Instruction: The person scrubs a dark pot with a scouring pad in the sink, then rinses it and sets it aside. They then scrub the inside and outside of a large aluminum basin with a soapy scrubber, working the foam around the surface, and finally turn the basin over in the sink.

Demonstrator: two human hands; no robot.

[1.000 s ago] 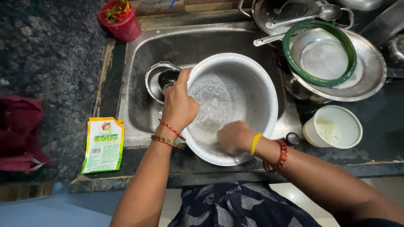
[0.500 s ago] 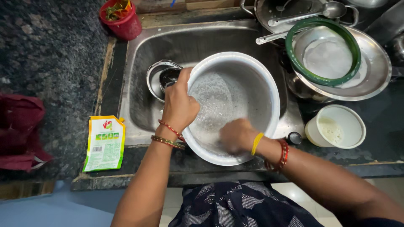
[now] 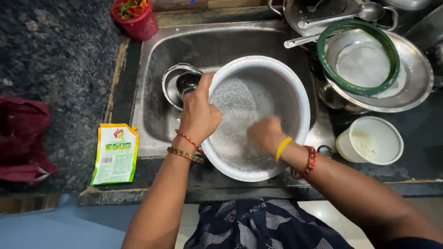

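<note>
Over a steel sink (image 3: 152, 92), the left hand (image 3: 199, 115) has its fingers clamped on a sudsy metal pot's (image 3: 277, 78) rim; the right hand (image 3: 265, 134), fingers curled together, presses inside it.

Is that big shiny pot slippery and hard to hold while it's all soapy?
Probably slippery: the big metal pot looks wet and sudsy inside, where the right hand rubs it. The left hand grips its rim, which likely helps steady it. It looks stiff, not bendy, and tilted over the sink, so it might slide or tip if let go.
</note>
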